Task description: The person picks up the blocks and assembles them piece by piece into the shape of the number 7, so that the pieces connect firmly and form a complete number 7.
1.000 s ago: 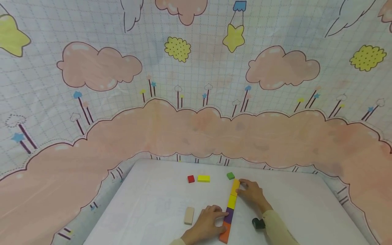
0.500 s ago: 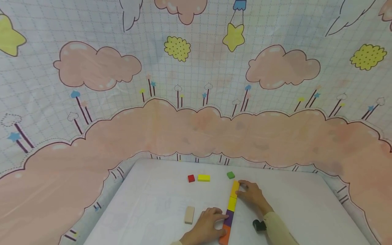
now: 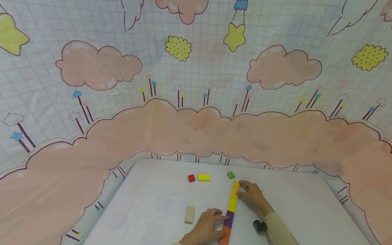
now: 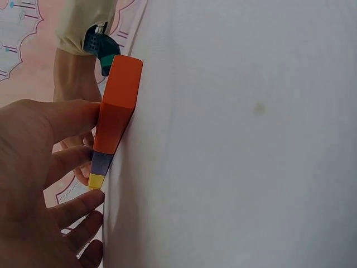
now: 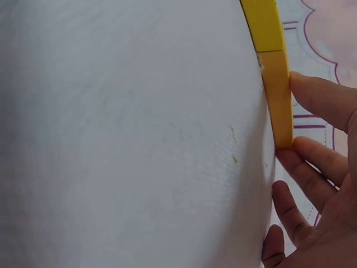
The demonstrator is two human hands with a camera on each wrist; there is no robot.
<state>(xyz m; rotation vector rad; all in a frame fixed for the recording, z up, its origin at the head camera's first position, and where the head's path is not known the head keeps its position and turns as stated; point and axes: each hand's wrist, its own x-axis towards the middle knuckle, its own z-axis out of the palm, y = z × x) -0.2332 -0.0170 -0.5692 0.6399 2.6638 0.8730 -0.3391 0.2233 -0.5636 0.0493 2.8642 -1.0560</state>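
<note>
A straight row of blocks lies on the white table, running away from the person. From near to far they are an orange block [image 3: 225, 234], a purple block [image 3: 228, 218], a yellow block [image 3: 232, 205] and an amber block [image 3: 235, 189]. On the row's left side, my left hand [image 3: 206, 227] touches the orange block with the thumb and the purple one with the index finger. My right hand [image 3: 253, 194] is at the far end: its thumb touches the amber block's side [image 5: 281, 100], its index fingertip that block's end. Other fingers extend loosely.
Beyond the row lies a small green block [image 3: 231, 175]. Farther left are a red block [image 3: 191, 178] and another yellow block [image 3: 203, 178]. A plain wooden block [image 3: 189, 215] lies left of my left hand. A patterned cloth [image 3: 190, 129] hangs behind the white table [image 3: 147, 197].
The row of blocks has slid slightly toward the person, with both hands staying against it. The loose blocks stay where they were.
</note>
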